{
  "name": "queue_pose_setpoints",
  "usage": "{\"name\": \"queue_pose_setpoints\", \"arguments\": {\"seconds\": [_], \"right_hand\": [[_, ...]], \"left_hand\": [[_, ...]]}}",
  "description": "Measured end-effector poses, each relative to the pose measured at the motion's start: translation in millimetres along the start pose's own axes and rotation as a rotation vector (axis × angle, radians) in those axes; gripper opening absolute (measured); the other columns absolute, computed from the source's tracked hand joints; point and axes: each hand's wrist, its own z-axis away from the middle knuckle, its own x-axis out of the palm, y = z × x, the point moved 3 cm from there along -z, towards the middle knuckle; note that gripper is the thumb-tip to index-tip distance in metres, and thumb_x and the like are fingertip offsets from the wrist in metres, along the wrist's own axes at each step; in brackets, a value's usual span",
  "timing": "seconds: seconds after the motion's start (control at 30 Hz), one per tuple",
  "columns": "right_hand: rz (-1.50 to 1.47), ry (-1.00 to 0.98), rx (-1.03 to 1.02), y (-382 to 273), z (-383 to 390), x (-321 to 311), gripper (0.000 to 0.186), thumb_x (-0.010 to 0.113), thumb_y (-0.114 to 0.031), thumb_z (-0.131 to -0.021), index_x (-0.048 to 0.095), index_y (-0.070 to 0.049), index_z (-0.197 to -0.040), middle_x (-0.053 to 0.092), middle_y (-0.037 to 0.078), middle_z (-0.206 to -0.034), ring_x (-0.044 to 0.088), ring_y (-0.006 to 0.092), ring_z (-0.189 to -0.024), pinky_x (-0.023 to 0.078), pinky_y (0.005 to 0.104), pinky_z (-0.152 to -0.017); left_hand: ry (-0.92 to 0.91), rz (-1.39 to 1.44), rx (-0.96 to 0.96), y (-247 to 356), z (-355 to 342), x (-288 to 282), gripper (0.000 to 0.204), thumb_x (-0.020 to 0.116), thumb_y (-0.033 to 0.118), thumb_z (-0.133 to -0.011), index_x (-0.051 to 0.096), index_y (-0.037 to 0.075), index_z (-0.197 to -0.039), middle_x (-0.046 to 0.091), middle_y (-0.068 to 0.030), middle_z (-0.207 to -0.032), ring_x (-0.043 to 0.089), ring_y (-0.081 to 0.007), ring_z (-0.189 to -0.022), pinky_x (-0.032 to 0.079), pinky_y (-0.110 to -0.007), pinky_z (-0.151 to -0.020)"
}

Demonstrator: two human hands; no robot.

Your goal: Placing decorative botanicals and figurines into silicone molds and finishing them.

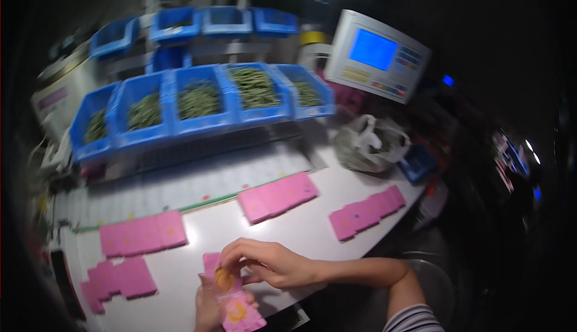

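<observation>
One big white table takes up most of this setup, with a row of five blue bins across the back, all with green stalky stuff in them. Smaller bins sit above, partly blocked by that row. Over on the right there's a tilted white display box with a lit blue screen, and a tied plastic bag below it. Four spread stacks of pink packets lie around the tabletop. The right hand reaches in from the right, fingers curled against a pink packet at the near edge and covering some of it; can't tell if they're pinched. The left hand is clamped around that packet, thumb on one side, fingers on the other. Smallest bits: yellow patches on it.
</observation>
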Motion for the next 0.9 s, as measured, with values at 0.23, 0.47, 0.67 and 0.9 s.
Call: {"name": "queue_pose_setpoints", "arguments": {"seconds": [0.23,0.47,0.67,0.9], "right_hand": [[1.362,0.828,-0.291,-34,36,-244,0.040,0.042,0.015,-0.065,0.058,0.002,-0.098,0.057,0.021,-0.112,0.052,0.0359,-0.108,0.040,0.0399,-0.096],[1.708,1.071,-0.243,-30,52,-377,0.030,0.044,0.013,-0.066,0.056,0.001,-0.091,0.047,0.020,-0.128,0.039,0.0337,-0.124,0.032,0.0427,-0.101],[1.814,1.053,-0.230,-21,43,-387,0.019,0.048,0.009,-0.068,0.053,-0.003,-0.081,0.047,0.017,-0.132,0.039,0.0272,-0.126,0.032,0.0386,-0.096],[1.726,1.036,-0.082,-20,39,-380,0.030,0.044,0.007,-0.068,0.057,-0.001,-0.093,0.042,0.017,-0.136,0.037,0.0281,-0.128,0.032,0.0396,-0.096]], "left_hand": [[0.215,0.150,0.033,-26,-23,-15,0.058,0.031,0.054,-0.093,0.044,0.006,-0.121,0.060,-0.0136,-0.089,0.060,-0.0245,-0.066,0.051,-0.035,-0.053],[0.299,0.149,-0.005,-54,-43,-40,0.060,0.028,0.058,-0.091,0.044,0.009,-0.120,0.060,-0.0138,-0.091,0.058,-0.0232,-0.064,0.049,-0.033,-0.051],[0.395,0.114,-0.006,-46,-41,-32,0.064,0.027,0.061,-0.090,0.045,0.007,-0.120,0.060,-0.0142,-0.090,0.057,-0.0234,-0.064,0.050,-0.033,-0.052],[0.441,0.171,-0.037,-41,-41,-35,0.071,0.025,0.063,-0.089,0.048,0.001,-0.115,0.060,-0.0151,-0.088,0.057,-0.0249,-0.063,0.049,-0.035,-0.052]]}}
